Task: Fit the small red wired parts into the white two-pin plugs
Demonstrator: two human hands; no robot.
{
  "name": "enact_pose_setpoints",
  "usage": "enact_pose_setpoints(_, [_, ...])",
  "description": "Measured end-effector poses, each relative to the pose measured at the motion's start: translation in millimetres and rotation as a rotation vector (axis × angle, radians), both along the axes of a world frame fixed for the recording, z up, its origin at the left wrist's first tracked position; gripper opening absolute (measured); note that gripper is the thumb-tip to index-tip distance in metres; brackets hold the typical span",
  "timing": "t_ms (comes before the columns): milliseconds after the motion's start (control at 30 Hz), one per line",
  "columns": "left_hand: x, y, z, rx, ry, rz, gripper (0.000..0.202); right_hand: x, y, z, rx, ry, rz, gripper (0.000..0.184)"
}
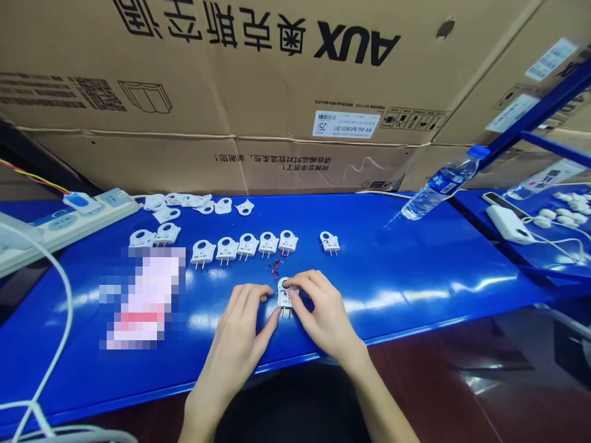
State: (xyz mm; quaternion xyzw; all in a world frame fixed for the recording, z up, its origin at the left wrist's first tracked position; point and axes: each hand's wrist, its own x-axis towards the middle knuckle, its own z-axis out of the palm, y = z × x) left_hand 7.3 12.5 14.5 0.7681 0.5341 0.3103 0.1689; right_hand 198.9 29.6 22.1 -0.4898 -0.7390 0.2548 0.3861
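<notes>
Both hands meet over one white plug part point(283, 296) with metal prongs, lying on the blue table point(415, 271). My left hand point(242, 329) pinches its lower left side, thumb near the prongs. My right hand point(318, 311) grips its upper right, fingers curled over it. Several tiny red components point(277, 266) lie just beyond the part. A row of similar white plug parts point(244, 246) stands behind them, with one more point(330, 242) off to the right.
Flat white covers point(194, 202) lie at the back left beside a power strip point(69, 218). A water bottle point(438, 184) lies on its side at the back right. Large cardboard boxes point(277, 92) wall the far edge. A white cable point(55, 307) loops at left.
</notes>
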Motion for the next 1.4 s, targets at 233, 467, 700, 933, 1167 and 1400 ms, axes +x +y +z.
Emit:
enact_pose_setpoints(233, [-0.3, -0.5, -0.8, -0.022, 0.05, -0.001, 0.022, -0.3, -0.6, 1.9, 0.0, -0.035, 0.011, 0.017])
enact_pose_setpoints(467, [0.5, -1.1, 0.8, -0.017, 0.057, -0.001, 0.018, 11.2, -3.8, 3.1, 0.007, 0.033, -0.002, 0.013])
enact_pose_setpoints(700, [-0.4, -1.9, -1.0, -0.03, 0.069, 0.004, 0.02, 21.9, -8.4, 3.7, -0.006, -0.091, 0.095, 0.021])
enact_pose_setpoints(933, [-1.7, -1.6, -1.6, -0.033, 0.076, -0.011, 0.021, 25.7, -4.1, 1.4, 0.085, -0.199, 0.075, 0.016])
enact_pose_setpoints(1167, [-2.0, -2.3, -2.3, -0.031, 0.085, -0.011, 0.021, 59.9, 32.2, 14.6, 0.226, -0.401, -0.004, 0.021])
enact_pose_setpoints(1400, [-2.5, -1.9, -4.0, -0.023, 0.085, -0.015, 0.021, 69.2, 67.7, 18.1, 0.301, -0.55, -0.049, 0.023])
